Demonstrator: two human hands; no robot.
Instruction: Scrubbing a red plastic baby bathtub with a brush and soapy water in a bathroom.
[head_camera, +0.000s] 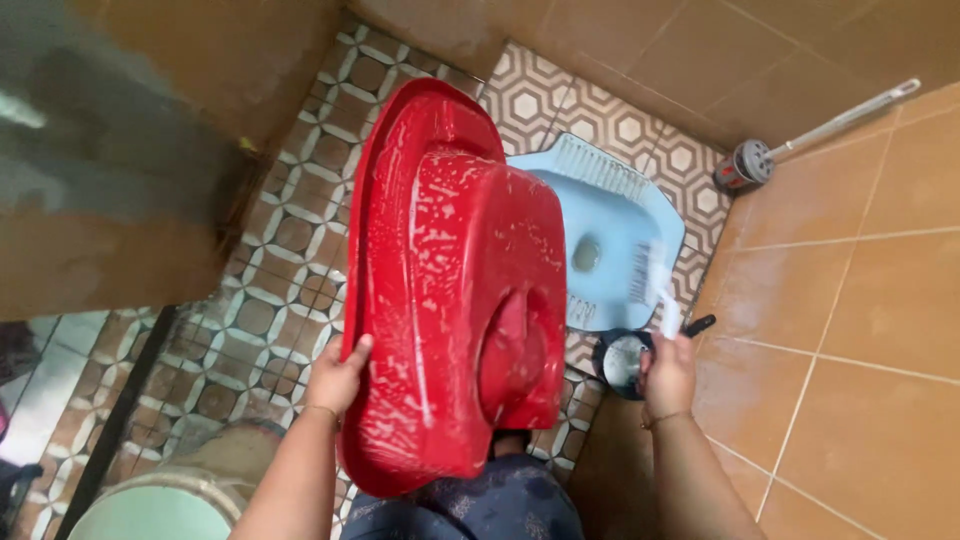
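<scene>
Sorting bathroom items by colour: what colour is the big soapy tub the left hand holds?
Red, seen in the head view: the tub, gripped by the left hand.

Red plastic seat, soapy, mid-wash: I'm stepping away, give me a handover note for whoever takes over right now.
Left hand: grip on the rim of the red plastic seat, holding it tilted up on edge over the patterned floor tiles.
Right hand: closed on a white brush, bristles up, beside the seat and not touching it.
Nearby: dark water scoop at the right hand; blue squat toilet pan behind the seat; toilet brush against the wall tiles.
Done: the seat's underside is covered in suds.
Left: suds not yet rinsed off; the other face is out of sight.
</scene>
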